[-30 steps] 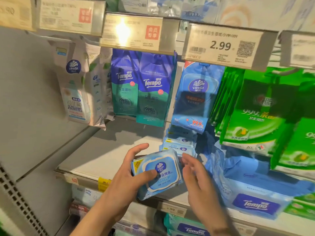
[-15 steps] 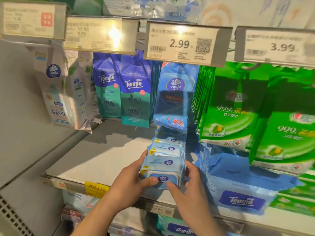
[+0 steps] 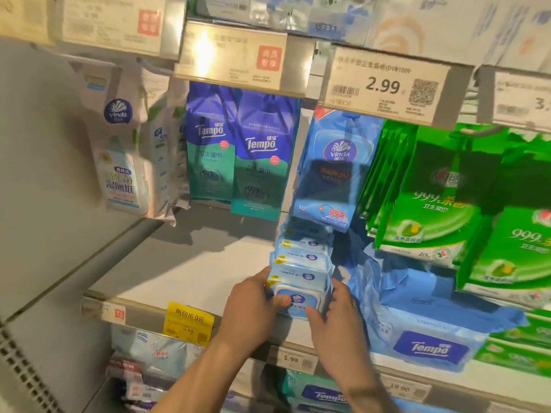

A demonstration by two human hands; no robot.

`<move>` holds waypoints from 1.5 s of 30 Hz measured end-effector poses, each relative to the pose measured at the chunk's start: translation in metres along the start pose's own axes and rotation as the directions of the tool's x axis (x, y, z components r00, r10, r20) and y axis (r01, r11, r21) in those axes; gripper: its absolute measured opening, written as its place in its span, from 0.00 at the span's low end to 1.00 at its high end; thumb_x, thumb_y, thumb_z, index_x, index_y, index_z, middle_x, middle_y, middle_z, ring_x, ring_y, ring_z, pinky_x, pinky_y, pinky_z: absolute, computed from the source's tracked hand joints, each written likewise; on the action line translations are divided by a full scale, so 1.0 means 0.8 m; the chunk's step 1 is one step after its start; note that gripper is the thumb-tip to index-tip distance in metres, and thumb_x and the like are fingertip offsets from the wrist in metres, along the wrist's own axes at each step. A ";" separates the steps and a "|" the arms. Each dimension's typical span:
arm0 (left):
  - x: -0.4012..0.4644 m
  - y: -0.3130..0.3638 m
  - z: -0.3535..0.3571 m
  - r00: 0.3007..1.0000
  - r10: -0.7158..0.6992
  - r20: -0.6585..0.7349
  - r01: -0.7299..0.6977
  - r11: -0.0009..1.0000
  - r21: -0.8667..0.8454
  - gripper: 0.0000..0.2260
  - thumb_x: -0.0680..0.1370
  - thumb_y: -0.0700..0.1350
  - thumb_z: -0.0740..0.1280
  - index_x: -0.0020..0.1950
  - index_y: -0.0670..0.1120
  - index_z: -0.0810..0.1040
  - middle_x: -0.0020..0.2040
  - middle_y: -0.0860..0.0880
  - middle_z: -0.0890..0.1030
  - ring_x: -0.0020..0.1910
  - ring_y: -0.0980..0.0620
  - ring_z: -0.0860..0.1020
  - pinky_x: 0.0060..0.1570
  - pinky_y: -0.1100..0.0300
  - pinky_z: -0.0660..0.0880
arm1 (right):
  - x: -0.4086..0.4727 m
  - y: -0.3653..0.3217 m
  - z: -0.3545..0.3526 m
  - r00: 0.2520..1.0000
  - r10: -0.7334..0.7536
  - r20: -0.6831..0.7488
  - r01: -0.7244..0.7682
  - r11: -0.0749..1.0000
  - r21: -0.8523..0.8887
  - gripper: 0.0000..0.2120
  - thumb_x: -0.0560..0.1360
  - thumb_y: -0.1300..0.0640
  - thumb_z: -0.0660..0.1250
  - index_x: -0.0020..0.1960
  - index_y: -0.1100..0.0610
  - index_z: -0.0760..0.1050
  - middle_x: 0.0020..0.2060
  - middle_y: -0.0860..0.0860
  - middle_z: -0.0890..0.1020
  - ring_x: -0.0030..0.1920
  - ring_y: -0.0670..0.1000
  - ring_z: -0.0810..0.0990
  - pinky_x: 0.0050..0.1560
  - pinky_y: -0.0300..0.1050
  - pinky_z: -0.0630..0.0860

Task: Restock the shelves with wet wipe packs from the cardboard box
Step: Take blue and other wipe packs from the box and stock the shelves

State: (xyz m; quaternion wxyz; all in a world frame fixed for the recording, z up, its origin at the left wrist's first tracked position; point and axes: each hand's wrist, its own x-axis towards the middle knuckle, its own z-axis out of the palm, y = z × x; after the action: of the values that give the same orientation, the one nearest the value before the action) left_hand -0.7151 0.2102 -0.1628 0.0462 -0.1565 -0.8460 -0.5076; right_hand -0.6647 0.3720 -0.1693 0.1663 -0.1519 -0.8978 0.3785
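Both hands clamp the front Vinda wet wipe pack on the shelf: left hand thumb across its face, right hand fingers curled around its right side.

This is a shop, in the aisle for wipes and tissue goods. Printed price tags with a barcode and QR code sit in rails along the shelf edges, one reading 2.99, another 5.99. A yellow promotional label hangs at the near shelf lip. Identical Tempo packs and green wipe packs hang in rows on hooks, many copies deep.
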 end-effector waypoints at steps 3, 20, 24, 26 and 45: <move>-0.001 -0.004 0.002 1.000 -0.011 0.012 0.011 0.999 0.050 0.16 0.77 0.56 0.74 0.64 0.59 0.77 0.52 0.60 0.86 0.51 0.56 0.83 0.45 0.58 0.77 | -0.009 -0.008 -0.002 1.000 0.023 -0.006 -0.023 1.000 0.020 0.28 0.77 0.58 0.70 0.72 0.43 0.66 0.64 0.44 0.79 0.61 0.47 0.79 0.59 0.41 0.77; -0.256 -0.011 -0.063 0.995 -0.103 -0.021 0.103 0.933 0.345 0.41 0.74 0.75 0.47 0.83 0.56 0.56 0.82 0.57 0.59 0.82 0.54 0.53 0.80 0.58 0.49 | -0.196 0.010 -0.010 0.958 -0.239 0.159 0.269 0.941 -0.206 0.32 0.78 0.35 0.54 0.76 0.51 0.71 0.75 0.50 0.73 0.76 0.56 0.68 0.76 0.61 0.64; -0.367 -0.029 -0.062 0.976 -0.202 -0.077 0.216 0.878 0.427 0.41 0.75 0.77 0.47 0.82 0.56 0.61 0.79 0.58 0.66 0.79 0.52 0.61 0.78 0.52 0.60 | -0.263 0.041 -0.004 0.905 -0.257 0.339 0.342 0.913 -0.220 0.38 0.77 0.29 0.47 0.76 0.49 0.71 0.76 0.53 0.71 0.77 0.58 0.66 0.78 0.61 0.60; -0.429 -0.043 -0.069 0.955 -0.285 -0.085 0.292 0.843 0.451 0.42 0.74 0.78 0.46 0.81 0.55 0.62 0.79 0.56 0.67 0.78 0.52 0.63 0.77 0.52 0.61 | -0.310 0.046 0.005 0.858 -0.275 0.435 0.372 0.915 -0.155 0.37 0.77 0.29 0.48 0.76 0.50 0.71 0.77 0.54 0.70 0.77 0.57 0.66 0.79 0.58 0.59; -0.795 -0.123 -0.281 0.517 -0.745 -0.422 0.781 0.612 -0.123 0.47 0.67 0.84 0.43 0.77 0.60 0.70 0.77 0.59 0.71 0.74 0.57 0.70 0.74 0.52 0.67 | -0.582 -0.117 0.175 0.389 -0.325 0.862 0.595 0.803 0.034 0.43 0.68 0.18 0.39 0.80 0.33 0.52 0.80 0.38 0.59 0.81 0.46 0.56 0.76 0.63 0.62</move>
State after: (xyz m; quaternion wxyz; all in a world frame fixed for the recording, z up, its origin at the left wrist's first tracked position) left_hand -0.1618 -0.1675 -0.2892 0.0116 0.3491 -0.8152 -0.4620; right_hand -0.3178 0.0361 -0.2786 -0.2065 0.2836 -0.9127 0.2093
